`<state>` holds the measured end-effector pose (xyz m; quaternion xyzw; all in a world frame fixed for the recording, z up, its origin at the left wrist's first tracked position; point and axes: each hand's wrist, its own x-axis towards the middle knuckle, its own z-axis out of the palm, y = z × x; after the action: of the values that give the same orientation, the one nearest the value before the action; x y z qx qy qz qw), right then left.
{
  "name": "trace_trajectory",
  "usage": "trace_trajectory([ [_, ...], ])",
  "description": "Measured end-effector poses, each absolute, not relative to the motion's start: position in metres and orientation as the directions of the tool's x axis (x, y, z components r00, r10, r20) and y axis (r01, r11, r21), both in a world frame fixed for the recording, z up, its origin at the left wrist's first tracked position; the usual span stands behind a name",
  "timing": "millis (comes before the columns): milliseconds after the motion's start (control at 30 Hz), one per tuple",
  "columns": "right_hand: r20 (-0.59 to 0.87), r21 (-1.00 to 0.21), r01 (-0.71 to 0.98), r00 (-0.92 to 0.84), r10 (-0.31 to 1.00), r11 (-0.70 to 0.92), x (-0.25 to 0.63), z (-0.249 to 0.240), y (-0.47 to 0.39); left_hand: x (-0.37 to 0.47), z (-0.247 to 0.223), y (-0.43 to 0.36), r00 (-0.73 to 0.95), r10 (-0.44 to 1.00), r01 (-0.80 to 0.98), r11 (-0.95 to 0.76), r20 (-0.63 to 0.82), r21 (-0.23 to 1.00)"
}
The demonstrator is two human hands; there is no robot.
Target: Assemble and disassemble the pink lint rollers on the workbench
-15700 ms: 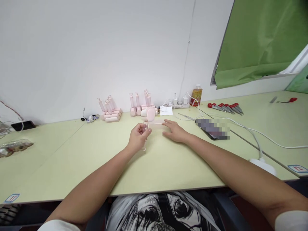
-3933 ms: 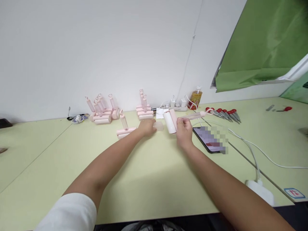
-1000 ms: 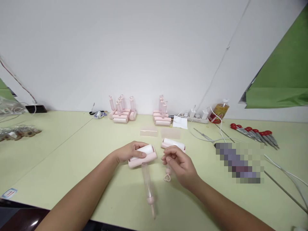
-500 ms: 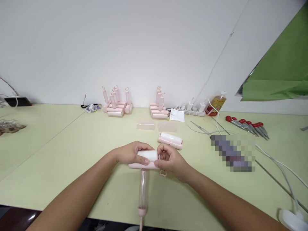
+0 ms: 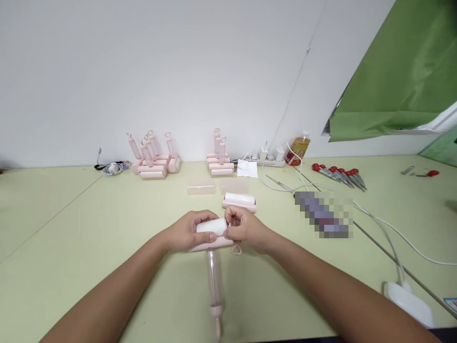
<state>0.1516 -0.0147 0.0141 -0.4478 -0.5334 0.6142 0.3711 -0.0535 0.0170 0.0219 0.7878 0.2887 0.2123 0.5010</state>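
A pink lint roller (image 5: pixel 212 243) with a white roll (image 5: pixel 211 227) lies at the middle front, its see-through handle (image 5: pixel 214 278) pointing toward me. My left hand (image 5: pixel 189 231) is closed round the left part of the roll, thumb across its front. At the roll's right end my right hand (image 5: pixel 246 227) is closed, fingertips pinching the edge. Whether it grips the roll or the pink frame, I cannot tell. A pink heart-shaped loop (image 5: pixel 236 249) shows below my right fingers. Just beyond lies another pink roller head (image 5: pixel 239 202) with a white roll.
Pink rollers stand handle-up in two groups, left (image 5: pixel 153 172) and centre (image 5: pixel 221 170). Two clear covers (image 5: pixel 201 189) lie before them. To the right are a power strip (image 5: pixel 273 163), a drink bottle (image 5: pixel 298 148), red-tipped tools (image 5: pixel 339 175), a blurred patch and white cables (image 5: pixel 389 224).
The view has swung to the right, so things appear further left. Both hands keep their hold at the roll, and the roller has tilted slightly, its handle end now angled rightward.
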Motion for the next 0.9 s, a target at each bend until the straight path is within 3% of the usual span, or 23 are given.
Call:
trace_trajectory([
  [233,-0.082,-0.989,0.132,-0.149,0.985,-0.062,0.147,0.010,-0.010,-0.050,0.009,0.021,0.618,0.773,0.316,-0.410,0.143,0.856],
  [400,0.089,-0.942,0.320,-0.058,0.994,0.103,0.146,0.005,-0.012,-0.043,0.002,0.019,0.479,0.854,0.433,-0.432,0.204,0.791],
  [500,0.177,-0.860,0.471,-0.084,0.981,0.195,0.144,0.005,-0.016,-0.044,0.003,0.020,0.345,0.903,0.507,-0.408,0.255,0.759],
  [733,0.236,-0.634,0.693,-0.251,0.939,0.344,0.150,0.001,-0.015,-0.054,-0.003,0.031,0.319,0.915,0.433,-0.371,0.245,0.822],
  [900,0.195,-0.654,0.694,-0.232,0.953,0.302,0.160,-0.004,-0.013,-0.073,-0.001,0.039,0.381,0.902,0.380,-0.353,0.203,0.855],
])
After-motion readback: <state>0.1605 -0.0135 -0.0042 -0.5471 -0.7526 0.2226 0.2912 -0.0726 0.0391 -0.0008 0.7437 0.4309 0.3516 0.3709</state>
